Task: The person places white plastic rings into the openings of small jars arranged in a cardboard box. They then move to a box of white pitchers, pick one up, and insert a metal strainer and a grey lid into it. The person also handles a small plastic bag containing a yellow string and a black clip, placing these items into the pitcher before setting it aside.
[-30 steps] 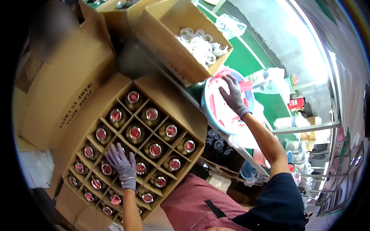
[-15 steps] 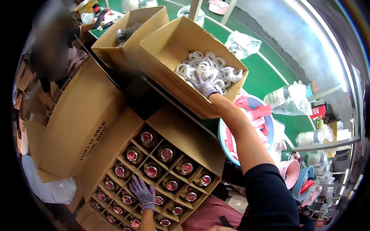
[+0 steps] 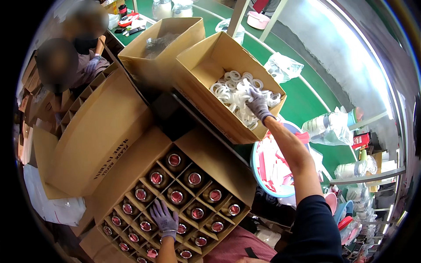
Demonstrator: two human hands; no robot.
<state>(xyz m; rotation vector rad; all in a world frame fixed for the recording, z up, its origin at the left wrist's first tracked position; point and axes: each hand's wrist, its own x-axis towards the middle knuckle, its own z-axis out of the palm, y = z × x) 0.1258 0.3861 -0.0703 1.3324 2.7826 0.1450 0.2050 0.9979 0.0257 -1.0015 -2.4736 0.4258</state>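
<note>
We seem at ring-picking: right hand (image 3: 258,105) among white rings (image 3: 231,91) in open carton (image 3: 206,115), grip we cannot tell; left hand (image 3: 165,220) spread over bottles (image 3: 176,197) in divided carton (image 3: 215,151). Next likely calls for separating rings.

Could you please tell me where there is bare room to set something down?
The green table looks bare between the ring carton, plastic bag and blue tub. Pink strips crowd the tub; bottles crowd the lower carton under the left hand.
</note>
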